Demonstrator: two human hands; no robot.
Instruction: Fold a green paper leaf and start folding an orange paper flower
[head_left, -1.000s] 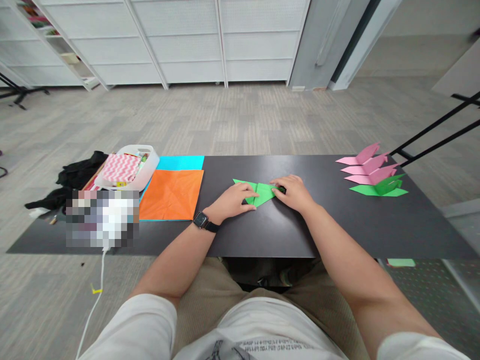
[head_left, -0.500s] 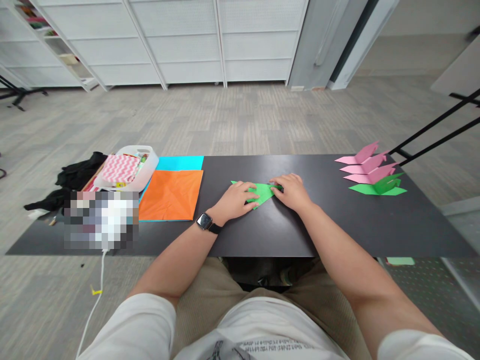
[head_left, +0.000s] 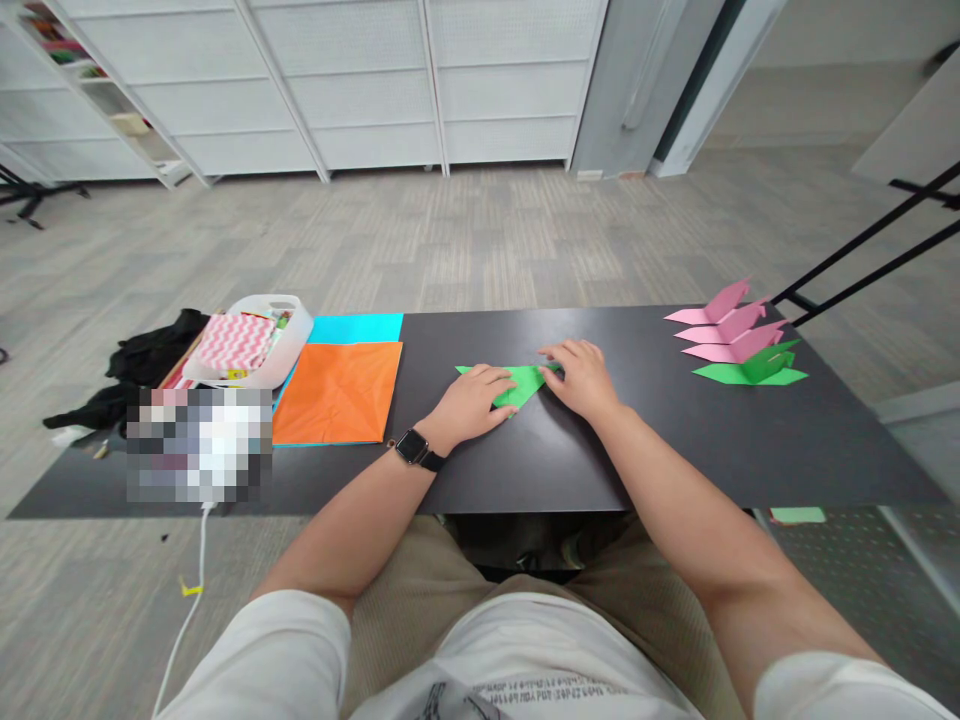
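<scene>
Head view, green paper: folded into a pointed shape, green paper [head_left: 526, 383] lies on the tabletop [head_left: 675, 430] at the centre of the frame.
Left hand: left hand [head_left: 472, 402] now covers more of the paper's middle than a second ago; fingers spread flat, apparently steadying it.
Right hand: right hand [head_left: 585, 380] remains at the paper's right point; whether its fingers pinch, I cannot tell.
Meaning: folding seems in progress.
Right of frame: green folded bird [head_left: 763, 366] beside pink folded birds [head_left: 731, 342].

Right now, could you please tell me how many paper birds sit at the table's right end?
4, in a row from far to near: first pink bird, second pink bird, third pink bird, then green bird.
</scene>
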